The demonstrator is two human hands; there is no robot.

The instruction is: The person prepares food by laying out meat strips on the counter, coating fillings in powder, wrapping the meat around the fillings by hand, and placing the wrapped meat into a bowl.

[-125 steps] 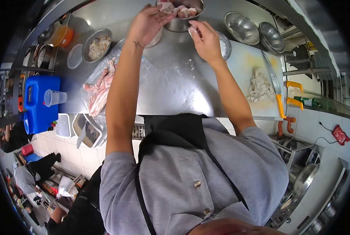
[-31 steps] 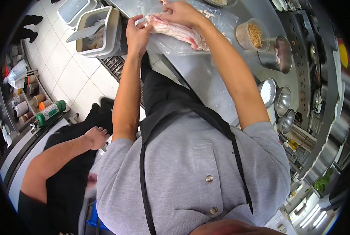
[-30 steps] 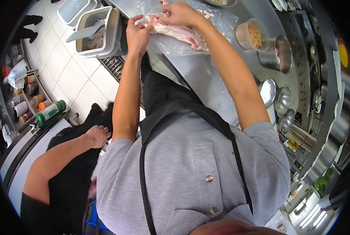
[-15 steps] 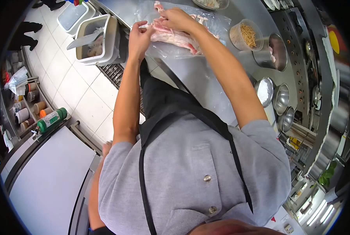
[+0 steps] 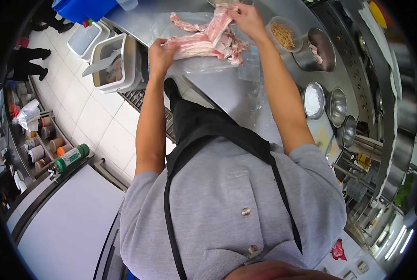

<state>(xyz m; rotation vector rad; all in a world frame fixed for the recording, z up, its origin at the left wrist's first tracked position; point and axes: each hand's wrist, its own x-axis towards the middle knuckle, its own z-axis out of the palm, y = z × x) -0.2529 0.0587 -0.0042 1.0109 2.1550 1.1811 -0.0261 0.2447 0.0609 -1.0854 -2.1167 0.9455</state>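
Note:
A pile of pale pink raw meat strips (image 5: 197,46) lies on a clear plastic sheet (image 5: 194,66) over the steel counter. At the pile's left end, my left hand (image 5: 162,57) is closed, with its thumb and fingers pinching the tip of a strip. My right hand (image 5: 248,21) grips the upper end of another raw meat strip (image 5: 219,24), raised at a slant above the pile. That strip's lower end hangs over the other meat. Behind the pile, a separate narrow strip (image 5: 185,23) rests on the plastic.
On the right stand a tub of thin brown sticks (image 5: 283,36), a steel pot with pale pieces (image 5: 323,50), a bowl of white powder (image 5: 314,100) and more steel bowls (image 5: 336,107). White bins (image 5: 116,79) stand left of the counter (image 5: 218,88). Another person's legs (image 5: 29,63) show far left.
My hands have moved apart. My right hand has shifted right, lifting a meat strip, while my left hand remains at the left end of the pile. The camera view has shifted slightly.

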